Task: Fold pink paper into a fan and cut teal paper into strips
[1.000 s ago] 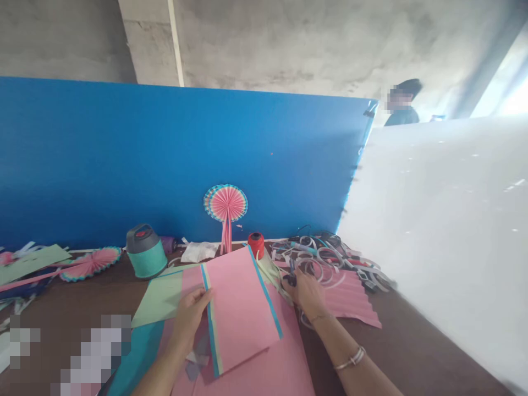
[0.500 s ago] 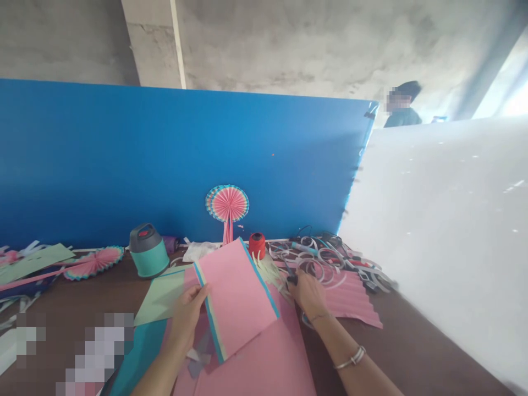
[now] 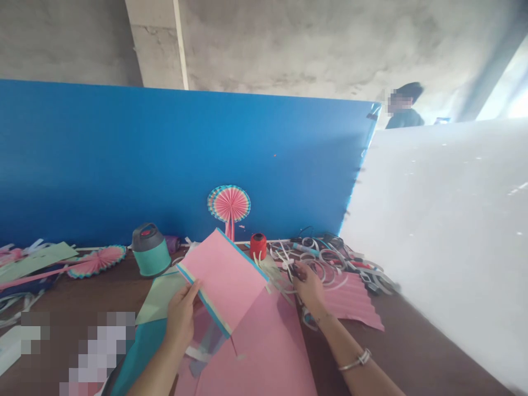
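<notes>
My left hand [image 3: 182, 312] pinches the left edge of a pink paper sheet [image 3: 229, 278], which has blue and cream strips along two opposite edges. The sheet is tilted above larger pink paper [image 3: 268, 346] on the table. My right hand [image 3: 308, 289] is closed around the dark handles of what look like scissors [image 3: 292, 268], their blades pointing up and away. These are to the right of the sheet, apart from it. Pale paper strips [image 3: 275, 272] and pleated pink paper [image 3: 350, 300] are close to my right hand.
A finished round pink fan [image 3: 229, 203] stands against the blue partition [image 3: 124, 159]. Red thread [image 3: 258, 246], a teal-and-grey container [image 3: 151, 253] and another pleated fan [image 3: 99, 260] are along the back. Curled strips [image 3: 330, 256] pile up at right. Someone [image 3: 406, 107] is beyond the white partition [image 3: 445, 220].
The pink sheet has turned and shifted left and slightly away in my left hand. My right hand has moved slightly right, and the scissors' blades now look brighter.
</notes>
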A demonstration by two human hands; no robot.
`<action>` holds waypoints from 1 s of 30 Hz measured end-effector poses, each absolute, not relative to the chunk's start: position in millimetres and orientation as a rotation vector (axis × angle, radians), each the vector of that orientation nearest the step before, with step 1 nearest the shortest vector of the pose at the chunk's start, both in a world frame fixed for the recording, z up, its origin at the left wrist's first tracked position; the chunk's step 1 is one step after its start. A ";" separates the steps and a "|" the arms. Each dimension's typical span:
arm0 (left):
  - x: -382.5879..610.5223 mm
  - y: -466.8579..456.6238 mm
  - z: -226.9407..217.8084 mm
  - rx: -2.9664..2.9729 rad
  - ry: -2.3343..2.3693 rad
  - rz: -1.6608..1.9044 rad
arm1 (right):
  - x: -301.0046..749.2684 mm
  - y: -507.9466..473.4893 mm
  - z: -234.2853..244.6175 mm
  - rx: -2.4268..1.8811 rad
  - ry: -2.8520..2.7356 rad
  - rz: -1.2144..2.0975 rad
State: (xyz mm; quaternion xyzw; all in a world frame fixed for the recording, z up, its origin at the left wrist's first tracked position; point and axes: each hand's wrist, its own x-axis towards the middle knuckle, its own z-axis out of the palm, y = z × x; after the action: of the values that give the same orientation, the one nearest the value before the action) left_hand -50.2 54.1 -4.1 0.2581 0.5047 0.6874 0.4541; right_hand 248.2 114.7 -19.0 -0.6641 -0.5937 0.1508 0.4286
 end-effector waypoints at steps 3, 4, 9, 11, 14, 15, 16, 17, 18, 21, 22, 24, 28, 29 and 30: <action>-49.7 54.1 -2.8 0.541 1.218 1.711 | 248.8 118.3 -26.3 -1.519 -1.461 0.338; -49.5 54.2 -2.4 0.521 1.201 1.716 | 249.0 118.9 -28.0 -1.473 -1.477 0.276; -47.6 54.2 2.1 0.494 1.134 1.707 | 249.5 119.2 -31.8 -1.355 -1.604 0.070; -47.1 54.2 3.3 0.476 1.127 1.704 | 248.6 118.6 -30.9 -1.348 -1.606 0.128; -47.7 54.9 2.1 0.468 1.130 1.697 | 244.1 116.2 -26.2 -1.346 -1.540 0.312; -48.4 55.3 0.8 0.478 1.134 1.699 | 241.7 114.7 -23.7 -1.344 -1.516 0.386; -49.5 55.8 -0.8 0.493 1.139 1.707 | 238.9 112.7 -20.7 -1.334 -1.501 0.472; -50.7 56.4 -2.5 0.513 1.147 1.719 | 236.0 110.2 -17.4 -1.313 -1.496 0.573; -52.3 56.9 -4.2 0.536 1.156 1.732 | 233.2 107.2 -13.7 -1.276 -1.508 0.695; -57.7 58.5 -8.3 0.615 1.197 1.755 | 227.2 96.3 -2.7 -1.120 -1.558 1.111; -59.7 59.0 -9.2 0.644 1.219 1.754 | 226.4 92.7 0.4 -1.073 -1.579 1.202; -63.3 60.2 -10.4 0.690 1.269 1.747 | 226.5 86.7 4.9 -0.991 -1.624 1.332; -68.6 62.4 -11.8 0.735 1.343 1.762 | 228.1 81.0 7.1 -0.938 -1.728 1.460; -69.4 62.9 -12.2 0.743 1.348 1.760 | 228.2 80.5 6.9 -0.937 -1.734 1.471; -70.0 63.3 -12.8 0.750 1.349 1.758 | 228.0 80.2 6.7 -0.937 -1.730 1.474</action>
State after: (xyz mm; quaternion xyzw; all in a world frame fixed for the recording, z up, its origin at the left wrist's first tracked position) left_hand -70.0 63.3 -12.8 0.2953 0.5309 0.6918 0.3904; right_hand 228.0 80.2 6.7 -0.3593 -0.6630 0.5650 0.3348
